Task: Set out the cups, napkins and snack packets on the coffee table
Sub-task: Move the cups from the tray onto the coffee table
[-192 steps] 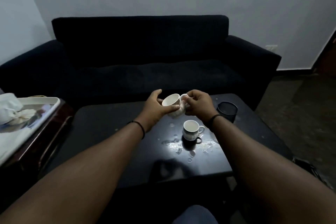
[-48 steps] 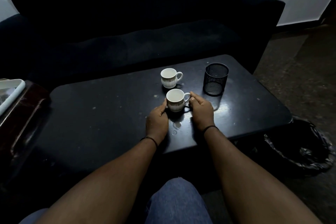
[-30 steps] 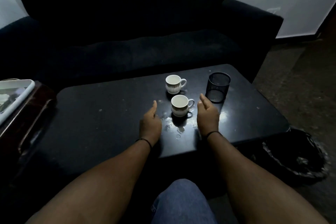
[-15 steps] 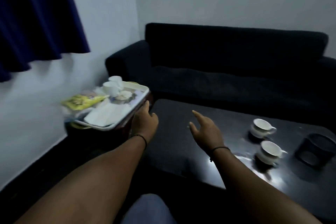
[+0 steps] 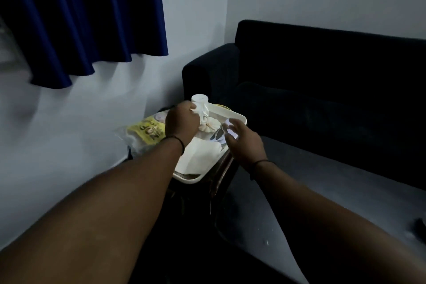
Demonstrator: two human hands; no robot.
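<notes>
A white tray [image 5: 239, 118] sits on a small dark side table left of the coffee table [image 5: 311, 187]. My left hand [image 5: 182, 122] is closed around a white cup [image 5: 200, 104] that stands upside down at the tray's far end. My right hand [image 5: 244, 143] hovers open over the tray's right edge, holding nothing. White napkins [image 5: 198, 157] lie in the near part of the tray. A yellow snack packet [image 5: 147, 131] lies at the tray's left side. A small white flower-shaped thing [image 5: 209, 126] lies between my hands.
A dark sofa [image 5: 322, 80] runs behind the coffee table. A blue curtain [image 5: 80, 18] hangs on the wall at the upper left. The side table [image 5: 219, 175] stands against the wall and the sofa arm. The two set-out cups are out of frame.
My view has swung further left onto the tray. My left hand went from the tray's near edge to closing on the upside-down cup. My right hand moved over the tray.
</notes>
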